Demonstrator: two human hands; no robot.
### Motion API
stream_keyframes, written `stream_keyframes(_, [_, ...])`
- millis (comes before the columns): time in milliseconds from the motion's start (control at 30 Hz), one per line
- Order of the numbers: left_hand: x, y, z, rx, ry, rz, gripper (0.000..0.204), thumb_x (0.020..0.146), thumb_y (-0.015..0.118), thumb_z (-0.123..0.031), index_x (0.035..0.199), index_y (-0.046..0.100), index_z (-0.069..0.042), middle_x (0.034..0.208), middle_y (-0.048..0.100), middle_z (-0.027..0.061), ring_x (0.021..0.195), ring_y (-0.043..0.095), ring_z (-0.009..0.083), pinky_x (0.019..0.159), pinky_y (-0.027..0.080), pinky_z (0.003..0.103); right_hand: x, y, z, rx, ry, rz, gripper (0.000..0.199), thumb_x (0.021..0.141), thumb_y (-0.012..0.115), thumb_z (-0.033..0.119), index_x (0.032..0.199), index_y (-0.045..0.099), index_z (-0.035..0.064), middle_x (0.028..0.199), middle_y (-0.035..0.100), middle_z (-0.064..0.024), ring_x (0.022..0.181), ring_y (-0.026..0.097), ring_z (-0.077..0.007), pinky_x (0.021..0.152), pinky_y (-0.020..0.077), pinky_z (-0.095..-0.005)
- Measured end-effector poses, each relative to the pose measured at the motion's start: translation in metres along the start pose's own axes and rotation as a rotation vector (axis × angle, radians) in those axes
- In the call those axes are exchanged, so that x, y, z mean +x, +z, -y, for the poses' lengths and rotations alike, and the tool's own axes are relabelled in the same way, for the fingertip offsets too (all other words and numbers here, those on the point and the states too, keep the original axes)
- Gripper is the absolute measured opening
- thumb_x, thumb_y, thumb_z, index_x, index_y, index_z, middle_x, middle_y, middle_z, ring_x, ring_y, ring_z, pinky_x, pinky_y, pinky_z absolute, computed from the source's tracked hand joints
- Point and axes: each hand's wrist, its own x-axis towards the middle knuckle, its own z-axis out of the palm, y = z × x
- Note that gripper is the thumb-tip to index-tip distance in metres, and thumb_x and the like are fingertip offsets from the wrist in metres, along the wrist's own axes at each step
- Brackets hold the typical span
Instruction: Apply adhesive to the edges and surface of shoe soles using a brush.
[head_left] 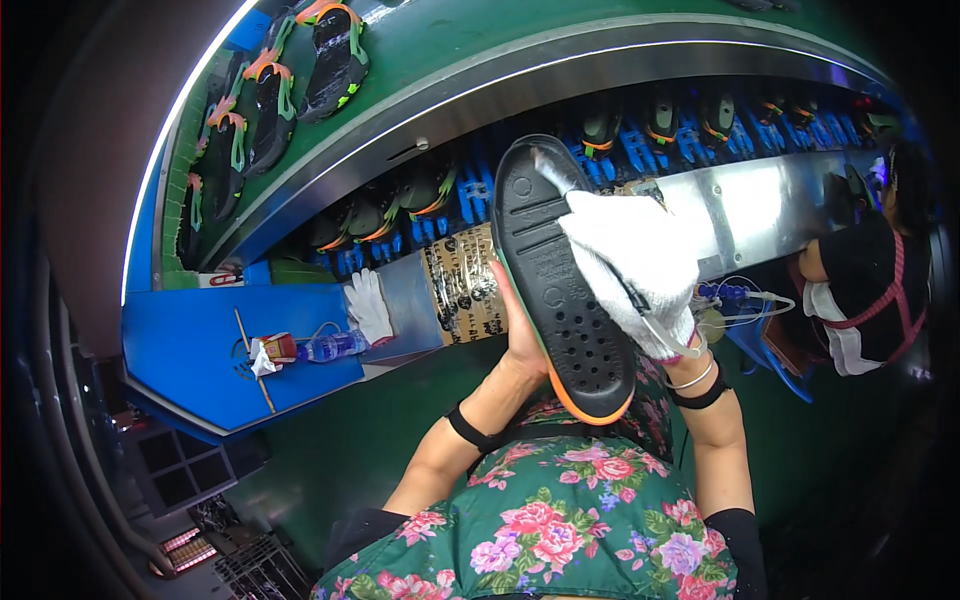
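A black shoe sole (585, 345) with an orange rim at its near end stands out in front of me, its face with bars and round holes turned toward me. My bare left hand (522, 335) grips its left edge, the fingers hidden behind it. My right hand (635, 265), in a white glove, is closed around a slim brush (563, 174). The brush's pale tip touches the sole's face near the far end. A thin clear tube (657, 335) runs over the glove toward my wrist.
Beyond the sole, a rack holds several black shoe parts (427, 190) on blue supports. More shoe uppers (335, 62) lie on the green belt (480, 45). On the left, a blue table (190, 350) holds a bottle (335, 345) beside a white glove (368, 305). A co-worker (870, 280) sits at right.
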Motion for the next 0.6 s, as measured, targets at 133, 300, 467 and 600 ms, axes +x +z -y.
stream_keyframes(133, [-0.004, 0.018, 0.012, 0.309, 0.074, 0.011, 0.107, 0.092, 0.021, -0.091, 0.161, 0.036, -0.010, 0.152, 0.054, 0.0117, 0.135, 0.058, 0.0269, 0.113, 0.049, 0.044, -0.005, -0.001, 0.005, -0.187, -0.049, 0.112, 0.043, 0.078, 0.077, -0.003, 0.121, 0.077, 0.0049, 0.123, 0.076, -0.0148, 0.108, 0.073, -0.0316, 0.092, 0.0573, -0.0403])
stream_keyframes(300, [-0.001, 0.004, 0.012, 0.451, 0.042, -0.057, 0.107, 0.094, 0.020, -0.090, 0.160, 0.037, -0.009, 0.151, 0.055, 0.0127, 0.137, 0.057, 0.0269, 0.115, 0.048, 0.045, -0.024, 0.005, 0.013, 0.003, -0.040, 0.248, 0.042, 0.078, 0.076, 0.003, 0.120, 0.076, 0.0057, 0.120, 0.076, -0.0137, 0.107, 0.073, -0.0324, 0.093, 0.0574, -0.0423])
stream_keyframes(467, [0.013, -0.045, 0.011, -0.169, -0.031, 0.357, 0.108, 0.091, 0.022, -0.093, 0.160, 0.039, -0.011, 0.149, 0.057, 0.0106, 0.133, 0.059, 0.0266, 0.111, 0.051, 0.045, -0.018, -0.006, 0.006, 0.118, 0.058, 0.129, 0.043, 0.081, 0.074, 0.006, 0.124, 0.074, 0.0054, 0.121, 0.075, -0.0139, 0.107, 0.072, -0.0332, 0.093, 0.0573, -0.0437])
stream_keyframes(600, [0.012, -0.009, 0.002, 0.465, 0.014, 0.045, 0.112, 0.090, 0.020, -0.094, 0.164, 0.032, -0.011, 0.161, 0.045, 0.0131, 0.145, 0.048, 0.0320, 0.122, 0.038, 0.051, -0.024, 0.007, 0.007, 0.033, 0.039, 0.139, 0.043, 0.081, 0.074, 0.006, 0.123, 0.075, 0.0057, 0.120, 0.075, -0.0137, 0.106, 0.072, -0.0328, 0.093, 0.0577, -0.0433])
